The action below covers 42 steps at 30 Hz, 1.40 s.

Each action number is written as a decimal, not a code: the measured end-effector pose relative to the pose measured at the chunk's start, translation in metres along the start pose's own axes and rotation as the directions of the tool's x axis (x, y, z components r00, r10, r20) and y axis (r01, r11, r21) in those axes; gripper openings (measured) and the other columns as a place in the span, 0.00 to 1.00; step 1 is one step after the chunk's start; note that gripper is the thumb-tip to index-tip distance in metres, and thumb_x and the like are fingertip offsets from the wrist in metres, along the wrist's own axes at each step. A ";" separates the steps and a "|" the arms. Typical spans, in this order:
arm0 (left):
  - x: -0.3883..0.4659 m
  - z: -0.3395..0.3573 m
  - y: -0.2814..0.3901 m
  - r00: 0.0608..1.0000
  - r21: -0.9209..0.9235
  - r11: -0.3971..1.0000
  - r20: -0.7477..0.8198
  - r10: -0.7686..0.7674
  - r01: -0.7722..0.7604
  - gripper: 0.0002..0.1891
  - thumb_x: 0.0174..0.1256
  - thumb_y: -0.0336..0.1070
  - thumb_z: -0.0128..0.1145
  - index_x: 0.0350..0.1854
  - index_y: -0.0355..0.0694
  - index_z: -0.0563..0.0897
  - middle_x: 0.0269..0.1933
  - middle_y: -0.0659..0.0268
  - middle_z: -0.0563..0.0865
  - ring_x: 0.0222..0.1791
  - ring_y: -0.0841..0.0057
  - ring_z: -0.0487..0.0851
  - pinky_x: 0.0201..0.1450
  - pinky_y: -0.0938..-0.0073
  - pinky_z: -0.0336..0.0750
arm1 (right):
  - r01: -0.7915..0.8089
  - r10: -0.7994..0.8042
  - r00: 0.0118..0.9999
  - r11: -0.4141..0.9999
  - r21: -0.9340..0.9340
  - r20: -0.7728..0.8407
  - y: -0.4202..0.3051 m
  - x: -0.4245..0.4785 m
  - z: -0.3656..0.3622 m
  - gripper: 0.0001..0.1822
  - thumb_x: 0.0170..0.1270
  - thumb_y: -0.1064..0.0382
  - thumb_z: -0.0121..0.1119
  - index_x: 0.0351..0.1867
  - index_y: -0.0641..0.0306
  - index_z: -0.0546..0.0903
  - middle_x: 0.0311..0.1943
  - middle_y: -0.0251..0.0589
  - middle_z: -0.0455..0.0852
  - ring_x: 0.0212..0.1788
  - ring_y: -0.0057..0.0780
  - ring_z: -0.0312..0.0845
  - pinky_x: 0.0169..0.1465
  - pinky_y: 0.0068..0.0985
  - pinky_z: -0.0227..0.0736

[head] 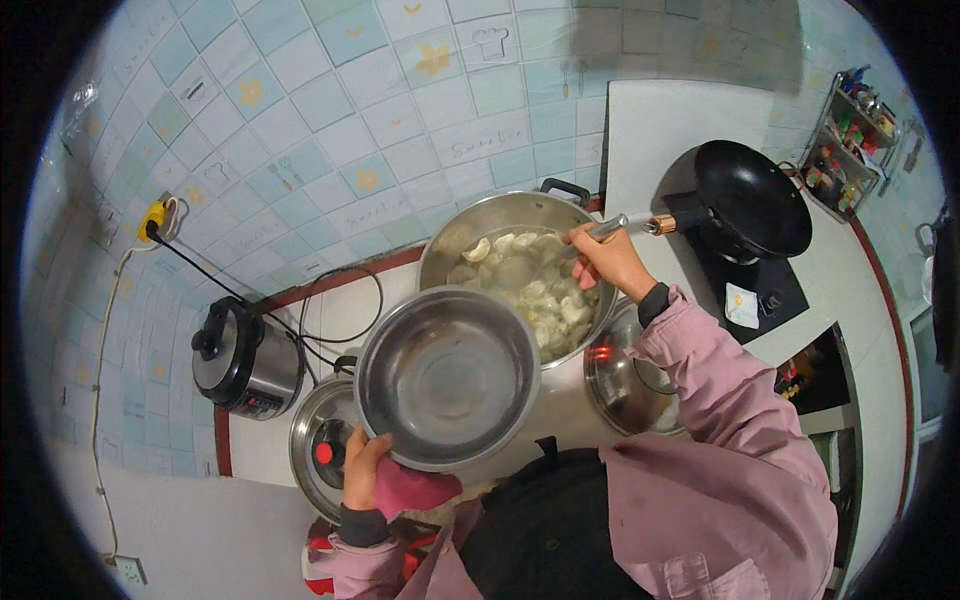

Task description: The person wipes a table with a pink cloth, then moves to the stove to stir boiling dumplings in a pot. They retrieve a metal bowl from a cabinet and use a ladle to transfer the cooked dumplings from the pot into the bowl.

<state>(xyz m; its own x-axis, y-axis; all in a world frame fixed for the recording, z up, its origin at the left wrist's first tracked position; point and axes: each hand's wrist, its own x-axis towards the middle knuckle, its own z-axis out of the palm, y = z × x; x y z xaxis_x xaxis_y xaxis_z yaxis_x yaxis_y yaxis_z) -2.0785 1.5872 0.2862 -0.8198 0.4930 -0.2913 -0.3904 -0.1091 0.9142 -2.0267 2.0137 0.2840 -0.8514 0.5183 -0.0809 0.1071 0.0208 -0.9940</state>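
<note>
My left hand (365, 469) grips the near-left rim of a wide, empty metal basin (448, 375), with a dark pink cloth (415, 487) beneath the fingers. The basin overlaps the near-left rim of a large steel pot (442, 262). Pale dumplings (574, 307) float in cloudy liquid inside the pot. Over the pot's right side, my right hand (604, 259) is closed around the metal handle of a ladle (616, 223). The ladle's bowl appears to be down in the liquid, blurred by it.
A pressure cooker (255, 360) and a lidded pan (307, 442) stand left. Right of the pot lies a domed lid (622, 375); beyond it, a black wok (750, 199) sits tilted on a burner. A seasoning rack (851, 142) stands in the far right corner. Black cable loops along the tiled wall.
</note>
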 end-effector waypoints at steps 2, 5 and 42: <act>0.002 -0.002 -0.002 1.000 0.069 0.998 0.009 0.007 -0.008 0.19 0.58 0.23 0.46 0.54 0.30 0.73 0.48 0.61 0.82 0.45 0.75 0.80 0.52 0.76 0.72 | 0.007 -0.007 1.000 1.000 0.003 0.009 0.002 0.000 0.000 0.17 0.66 0.54 0.54 0.39 0.69 0.80 0.16 0.42 0.81 0.13 0.25 0.76 0.16 0.19 0.69; 0.001 0.000 -0.001 1.000 0.114 0.993 0.008 0.011 -0.012 0.19 0.58 0.23 0.47 0.54 0.31 0.73 0.48 0.61 0.81 0.45 0.76 0.80 0.52 0.76 0.71 | -0.002 0.001 1.000 1.000 0.023 0.025 0.004 -0.001 0.000 0.16 0.66 0.55 0.54 0.40 0.68 0.80 0.16 0.41 0.80 0.13 0.24 0.75 0.16 0.18 0.69; 0.062 0.023 -0.027 0.998 0.108 0.994 0.064 0.005 -0.012 0.20 0.58 0.25 0.51 0.56 0.31 0.72 0.49 0.64 0.80 0.46 0.79 0.77 0.52 0.77 0.71 | 0.857 -0.512 0.501 0.404 -0.319 0.698 -0.093 -0.138 -0.035 0.20 0.47 0.68 0.67 0.46 0.61 0.81 0.23 0.37 0.78 0.21 0.29 0.78 0.23 0.23 0.72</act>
<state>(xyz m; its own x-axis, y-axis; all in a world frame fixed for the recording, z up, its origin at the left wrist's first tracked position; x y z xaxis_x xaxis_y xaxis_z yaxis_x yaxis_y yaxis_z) -2.1095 1.6403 0.2494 -0.7930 0.5471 -0.2681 -0.3332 -0.0210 0.9426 -1.9014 1.9708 0.3899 -0.8394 -0.3476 0.4178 -0.5231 0.7254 -0.4474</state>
